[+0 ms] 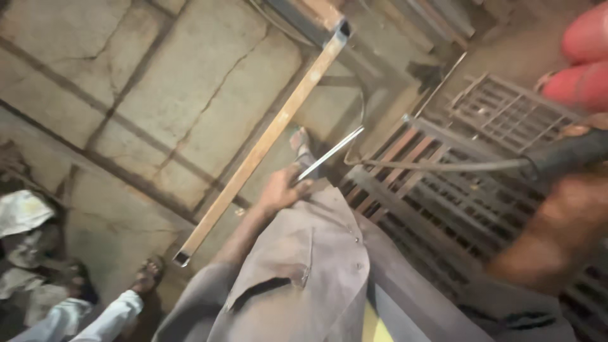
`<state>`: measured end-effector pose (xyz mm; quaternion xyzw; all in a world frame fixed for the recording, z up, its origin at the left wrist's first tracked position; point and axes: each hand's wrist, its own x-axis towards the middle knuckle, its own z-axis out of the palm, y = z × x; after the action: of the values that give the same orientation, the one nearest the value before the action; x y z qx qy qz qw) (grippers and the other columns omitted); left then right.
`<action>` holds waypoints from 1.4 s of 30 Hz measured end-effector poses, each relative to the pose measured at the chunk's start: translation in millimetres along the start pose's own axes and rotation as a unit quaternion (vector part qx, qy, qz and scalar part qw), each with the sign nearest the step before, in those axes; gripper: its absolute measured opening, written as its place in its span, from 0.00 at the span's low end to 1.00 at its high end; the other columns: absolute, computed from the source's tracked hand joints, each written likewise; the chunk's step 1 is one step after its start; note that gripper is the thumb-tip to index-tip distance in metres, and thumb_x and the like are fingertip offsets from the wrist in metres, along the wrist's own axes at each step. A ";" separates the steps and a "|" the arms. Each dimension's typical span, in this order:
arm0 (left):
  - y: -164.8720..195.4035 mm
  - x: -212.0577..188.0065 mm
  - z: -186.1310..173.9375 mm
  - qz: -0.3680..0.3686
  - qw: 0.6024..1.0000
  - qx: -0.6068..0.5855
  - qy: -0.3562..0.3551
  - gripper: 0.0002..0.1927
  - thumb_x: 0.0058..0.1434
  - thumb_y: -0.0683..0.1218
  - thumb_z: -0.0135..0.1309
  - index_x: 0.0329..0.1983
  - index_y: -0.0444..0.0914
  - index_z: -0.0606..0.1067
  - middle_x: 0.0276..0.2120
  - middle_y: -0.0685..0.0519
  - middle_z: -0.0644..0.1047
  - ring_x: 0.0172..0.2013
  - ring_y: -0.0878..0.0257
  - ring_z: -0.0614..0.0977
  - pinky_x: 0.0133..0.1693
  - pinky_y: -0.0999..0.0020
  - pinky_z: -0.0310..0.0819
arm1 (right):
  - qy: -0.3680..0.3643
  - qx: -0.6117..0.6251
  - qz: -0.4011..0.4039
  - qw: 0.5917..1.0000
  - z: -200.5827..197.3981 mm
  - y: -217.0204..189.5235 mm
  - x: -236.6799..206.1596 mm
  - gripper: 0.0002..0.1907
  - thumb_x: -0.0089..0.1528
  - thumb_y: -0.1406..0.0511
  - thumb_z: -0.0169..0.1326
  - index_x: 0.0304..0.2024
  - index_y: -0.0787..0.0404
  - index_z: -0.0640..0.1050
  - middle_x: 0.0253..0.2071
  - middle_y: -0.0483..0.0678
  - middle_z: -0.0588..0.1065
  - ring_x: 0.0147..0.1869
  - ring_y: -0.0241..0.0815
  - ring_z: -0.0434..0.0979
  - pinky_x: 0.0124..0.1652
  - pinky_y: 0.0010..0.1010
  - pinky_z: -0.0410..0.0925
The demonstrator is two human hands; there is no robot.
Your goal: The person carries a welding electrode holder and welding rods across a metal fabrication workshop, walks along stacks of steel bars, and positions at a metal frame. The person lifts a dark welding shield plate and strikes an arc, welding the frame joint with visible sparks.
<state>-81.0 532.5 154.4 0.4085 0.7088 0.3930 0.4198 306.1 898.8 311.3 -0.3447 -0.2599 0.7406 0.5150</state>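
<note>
My left hand (278,190) is closed around the low end of a thin grey metal rod (330,154), which slants up to the right. My foot in a sandal (300,143) shows just past it. My right hand (579,190), blurred at the right edge, grips a dark tool handle (567,155). A thin cable (437,166) runs from the handle leftward over a barred metal grille (437,202). A long rusty square steel tube (263,142) lies diagonally over the floor, just left of my left hand.
The concrete floor (126,82) is cracked and crossed by joints. A smaller grille (506,111) and red rounded shapes (586,63) sit at the top right. Another person's sandalled foot (147,273) and white trouser leg (95,320) are at the bottom left, next to crumpled cloth (22,212).
</note>
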 end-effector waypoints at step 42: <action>241.0 489.0 -39.2 -0.067 0.838 -0.251 0.480 0.25 0.57 0.44 0.70 0.56 0.36 0.74 0.42 0.55 0.77 0.44 0.67 0.78 0.47 0.71 0.77 | -0.055 -0.049 0.208 0.975 85.0 -76.3 587.6 0.20 0.64 0.48 0.47 0.43 0.56 0.73 0.39 0.48 0.71 0.41 0.48 0.73 0.45 0.38 0.67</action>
<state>-210.3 1054.8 250.6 0.0010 0.7244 0.6750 0.1399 148.2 1475.3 278.4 -0.3747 -0.2469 0.8355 0.3173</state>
